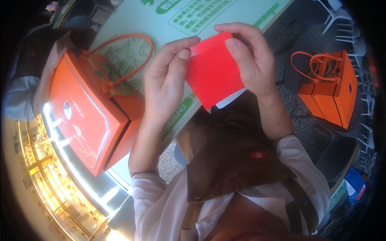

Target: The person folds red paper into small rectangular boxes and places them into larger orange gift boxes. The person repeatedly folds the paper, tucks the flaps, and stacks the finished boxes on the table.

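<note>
Both hands hold a flat red paper envelope (215, 74) in front of my chest, over the near edge of the table. Along its upper edge runs a folded strip, lighter at the left end. My left hand (169, 76) pinches its upper left corner between thumb and fingers. At the upper right, my right hand (255, 62) grips it with the thumb on the front and the fingers behind. A white piece (231, 99) shows from behind the lower right edge; whether it is part of the envelope I cannot tell.
A large orange gift box (86, 116) with a looped handle stands left, against another person's arm (49, 74). The pale table (181, 26) has green print. To the right is a second orange box (331, 90) with handles, near a dark seat (331, 156) and white chairs (337, 15).
</note>
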### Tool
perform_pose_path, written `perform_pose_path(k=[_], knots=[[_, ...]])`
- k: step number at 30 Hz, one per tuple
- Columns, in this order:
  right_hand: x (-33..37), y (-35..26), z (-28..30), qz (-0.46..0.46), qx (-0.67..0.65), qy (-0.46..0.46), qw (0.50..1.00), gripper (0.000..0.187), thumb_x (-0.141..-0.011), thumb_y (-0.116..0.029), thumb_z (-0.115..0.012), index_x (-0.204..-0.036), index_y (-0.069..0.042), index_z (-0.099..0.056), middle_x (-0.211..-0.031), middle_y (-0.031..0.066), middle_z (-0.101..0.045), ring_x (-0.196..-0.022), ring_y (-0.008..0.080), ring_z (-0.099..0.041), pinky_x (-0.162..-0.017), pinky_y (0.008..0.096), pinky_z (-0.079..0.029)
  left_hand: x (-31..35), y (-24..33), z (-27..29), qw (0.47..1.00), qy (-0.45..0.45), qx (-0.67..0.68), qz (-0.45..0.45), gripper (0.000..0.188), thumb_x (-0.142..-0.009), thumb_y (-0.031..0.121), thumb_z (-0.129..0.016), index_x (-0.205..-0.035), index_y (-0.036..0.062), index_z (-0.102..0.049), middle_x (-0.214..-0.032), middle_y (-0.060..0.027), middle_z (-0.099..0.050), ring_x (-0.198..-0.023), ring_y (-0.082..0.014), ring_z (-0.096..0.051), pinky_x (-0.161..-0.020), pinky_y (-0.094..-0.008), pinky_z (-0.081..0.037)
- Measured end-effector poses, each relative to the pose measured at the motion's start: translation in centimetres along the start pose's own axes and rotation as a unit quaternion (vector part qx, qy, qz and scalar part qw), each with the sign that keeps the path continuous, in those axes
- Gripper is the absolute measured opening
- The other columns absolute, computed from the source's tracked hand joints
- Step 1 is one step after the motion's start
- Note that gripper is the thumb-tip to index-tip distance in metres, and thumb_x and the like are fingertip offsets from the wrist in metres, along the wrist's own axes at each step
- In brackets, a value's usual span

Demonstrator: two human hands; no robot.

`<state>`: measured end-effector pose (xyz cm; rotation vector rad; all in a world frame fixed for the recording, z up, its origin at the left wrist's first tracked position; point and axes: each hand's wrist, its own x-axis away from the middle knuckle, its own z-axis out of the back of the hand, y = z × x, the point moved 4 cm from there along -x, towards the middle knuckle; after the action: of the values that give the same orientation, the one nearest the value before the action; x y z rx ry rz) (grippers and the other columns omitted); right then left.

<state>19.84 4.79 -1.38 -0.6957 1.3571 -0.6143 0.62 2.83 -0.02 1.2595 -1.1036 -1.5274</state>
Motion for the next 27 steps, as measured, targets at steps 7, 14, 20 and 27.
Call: perform_pose_path(k=[7,14,20,27], knots=[[0.2,0.1,0.6,-0.005,-0.007,0.013,1.0,0.022,-0.104,-0.015,-0.057,-0.124,-0.005,-0.06,-0.105,0.0073,-0.069,-0.093,0.0129,-0.067,-0.079,0.0244,-0.055,0.5,-0.4,-1.1,0.997,-0.052,0.05,-0.026,0.044,-0.094,0.004,-0.07,-0.135,0.0008,-0.054,-0.138,-0.0117,-0.056,-0.119,-0.0181,-0.06,-0.1,-0.0315,-0.052],[0.5,0.7,1.0,0.002,-0.048,0.012,0.999,0.022,-0.105,-0.015,-0.055,-0.124,-0.005,-0.06,-0.108,0.0067,-0.069,-0.092,0.0123,-0.067,-0.079,0.0241,-0.055,0.6,-0.7,-1.4,0.997,-0.031,0.067,-0.03,0.048,-0.091,0.003,-0.074,-0.133,0.0006,-0.053,-0.139,-0.0141,-0.054,-0.118,-0.0205,-0.062,-0.098,-0.0335,-0.055],[0.3,0.9,0.8,-0.066,-0.107,0.016,0.992,0.018,-0.105,-0.012,-0.051,-0.12,-0.003,-0.059,-0.116,0.009,-0.068,-0.101,0.0134,-0.065,-0.089,0.0266,-0.053,0.6,-0.9,-1.2,0.997,-0.026,0.021,-0.074,0.054,-0.087,0.011,-0.081,-0.133,-0.0004,-0.054,-0.137,-0.0173,-0.056,-0.117,-0.0237,-0.064,-0.095,-0.0356,-0.057],[0.4,1.3,0.2,-0.149,-0.183,0.039,0.971,0.017,-0.105,-0.011,-0.046,-0.116,-0.003,-0.058,-0.117,0.0103,-0.068,-0.102,0.0129,-0.064,-0.091,0.028,-0.052,0.6,-0.6,-1.3,0.991,-0.021,-0.062,-0.113,0.05,-0.088,0.009,-0.079,-0.131,-0.0028,-0.055,-0.139,-0.0194,-0.056,-0.121,-0.025,-0.061,-0.099,-0.0359,-0.054]])
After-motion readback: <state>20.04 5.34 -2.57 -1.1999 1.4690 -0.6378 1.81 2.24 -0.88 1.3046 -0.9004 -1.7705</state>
